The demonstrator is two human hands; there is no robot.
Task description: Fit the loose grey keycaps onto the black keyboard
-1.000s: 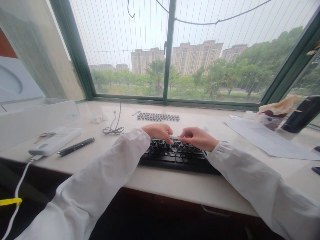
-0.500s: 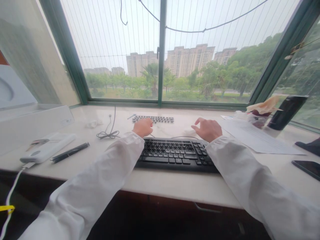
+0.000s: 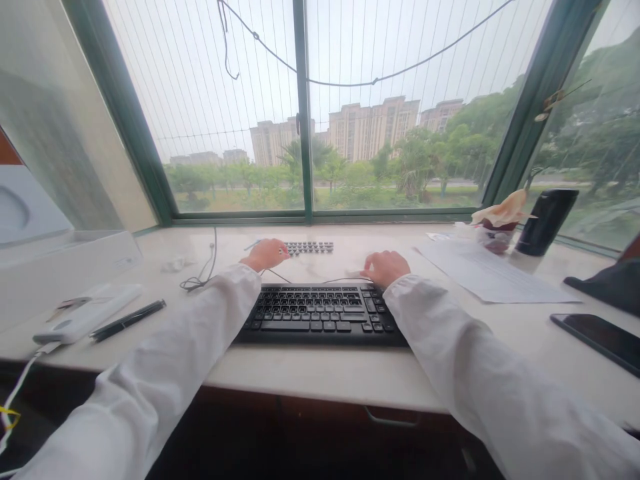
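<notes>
Curled closed, my left hand (image 3: 267, 255) is at the left end of the loose keycaps (image 3: 313, 247), which stand in rows behind the keyboard. A small thing that looks like one keycap shows at its fingertips. My right hand (image 3: 386, 268) sits behind the keyboard's right part, fingers pinched at the edge of a small white wad (image 3: 354, 273) that looks like tissue. Between my forearms lies a black keyboard (image 3: 315, 313); its upper rows show bare sockets, while lower keys keep their caps.
To the left are a coiled cable (image 3: 194, 283), a black pen (image 3: 129, 320), a white power bank (image 3: 93, 313) and a white box (image 3: 95, 260). Paper sheets (image 3: 493, 270), a black cylinder (image 3: 547, 222) and a phone (image 3: 603, 339) lie or stand on the right. A window backs the desk.
The view has shifted, moving the desk things leftward in the picture. My right hand's spread fingers have come together at the white wad. My left hand has moved toward the keycaps' left end.
</notes>
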